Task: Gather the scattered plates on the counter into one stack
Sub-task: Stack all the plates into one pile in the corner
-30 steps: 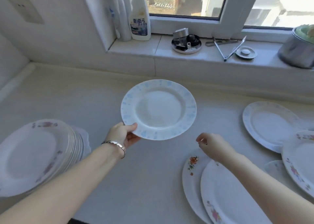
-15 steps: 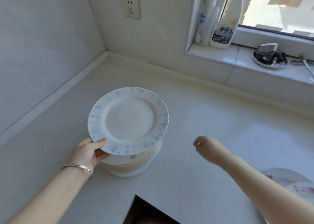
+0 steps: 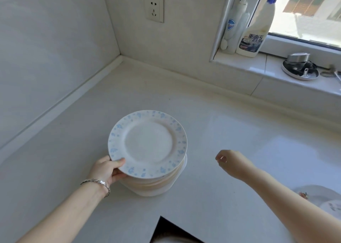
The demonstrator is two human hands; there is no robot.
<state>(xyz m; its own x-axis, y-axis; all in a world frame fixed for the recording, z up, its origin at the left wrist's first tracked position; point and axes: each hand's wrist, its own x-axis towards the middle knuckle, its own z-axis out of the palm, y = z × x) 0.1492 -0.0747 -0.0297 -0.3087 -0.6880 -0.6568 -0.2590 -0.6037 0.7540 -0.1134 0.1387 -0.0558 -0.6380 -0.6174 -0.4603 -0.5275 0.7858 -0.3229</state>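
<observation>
The left hand [image 3: 108, 169] is pinching the near rim of a round, glossy white ceramic plate with pale blue speckles [image 3: 147, 144], thumb on top, resting it atop the stack of smooth cream-edged plates [image 3: 156, 184] on the matte white counter [image 3: 239, 132]. The right hand [image 3: 231, 163] is hovering nearby, fingers loosely curled, holding nothing.

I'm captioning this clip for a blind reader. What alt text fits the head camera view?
A person's left hand grips the near rim of a blue-speckled plate over a stack of plates on a white counter. The right hand, loosely curled, holds nothing. More plates lie at far right.
</observation>
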